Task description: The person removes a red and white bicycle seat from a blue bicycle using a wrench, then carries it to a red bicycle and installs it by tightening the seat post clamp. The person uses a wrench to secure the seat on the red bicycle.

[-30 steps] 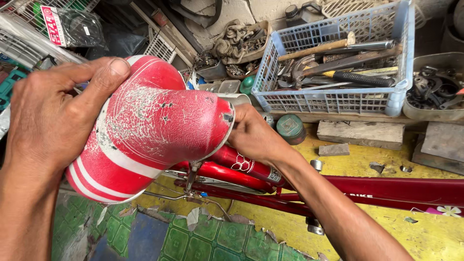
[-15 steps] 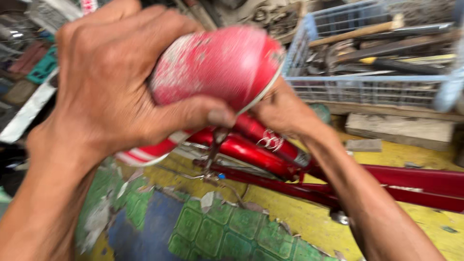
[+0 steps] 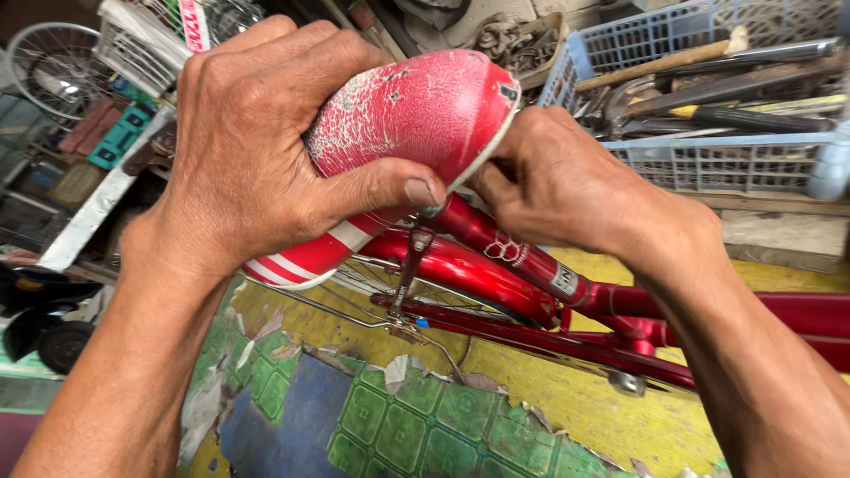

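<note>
The right hand (image 3: 567,190) hides its fingers under the red saddle (image 3: 416,111), whose underside stays unseen

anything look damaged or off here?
Yes. The red saddle gripped by the left hand has cracked, flaking covering on top. The floor covering below the bike frame is torn and peeling.

A left hand (image 3: 252,168) grips a cracked red-and-white bicycle saddle (image 3: 403,133); a right hand (image 3: 567,186) touches its underside above a red bicycle frame (image 3: 531,274); pale blue plastic crate of tools (image 3: 708,150) behind.
</note>
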Available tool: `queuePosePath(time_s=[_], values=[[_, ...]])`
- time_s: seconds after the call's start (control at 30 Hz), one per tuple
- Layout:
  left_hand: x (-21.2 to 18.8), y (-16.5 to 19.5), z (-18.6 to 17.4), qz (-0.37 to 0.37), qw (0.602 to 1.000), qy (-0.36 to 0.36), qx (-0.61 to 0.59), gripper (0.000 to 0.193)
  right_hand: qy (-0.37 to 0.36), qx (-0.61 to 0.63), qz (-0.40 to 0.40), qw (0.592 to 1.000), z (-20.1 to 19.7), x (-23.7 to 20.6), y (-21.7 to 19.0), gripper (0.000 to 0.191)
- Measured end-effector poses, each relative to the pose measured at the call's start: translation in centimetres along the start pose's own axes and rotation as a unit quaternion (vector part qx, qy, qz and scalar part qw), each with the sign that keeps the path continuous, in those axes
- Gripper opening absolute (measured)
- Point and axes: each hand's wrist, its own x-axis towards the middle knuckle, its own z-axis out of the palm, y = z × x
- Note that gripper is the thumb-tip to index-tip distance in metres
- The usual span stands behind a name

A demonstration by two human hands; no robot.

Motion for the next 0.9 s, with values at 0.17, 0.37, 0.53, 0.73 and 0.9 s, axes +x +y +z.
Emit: queuePosePath(time_s=[0.17,0.37,0.53,0.73,0.9], values=[[0.1,0.5,-0.1,-0.007,1.0,0.007,0.001,0.072,0.065,-0.095,-0.117,0.986,-0.8,-1.1,-2.7,0.013],[1.0,1.2,-0.2,-0.029,1.0,0.007,0.003,0.07,0.06,0.017,0.058,0.996,1.1,-3.4,-1.2,0.029],[1.4,1.6,-0.5,-0.044,0.999,0.007,0.018,0.074,0.108,0.171,-0.051,0.978,3.7,-1.9,2.8,0.035],[1.3,1.4,-0.5,-0.059,0.998,0.001,0.001,0.074,0.019,0.358,-0.094,0.929,6.2,0.4,6.2,0.026],[1.2,1.4,-0.5,-0.061,0.998,0.0,0.003,0.073,-0.002,0.405,-0.085,0.91,7.1,2.7,7.0,0.025]])
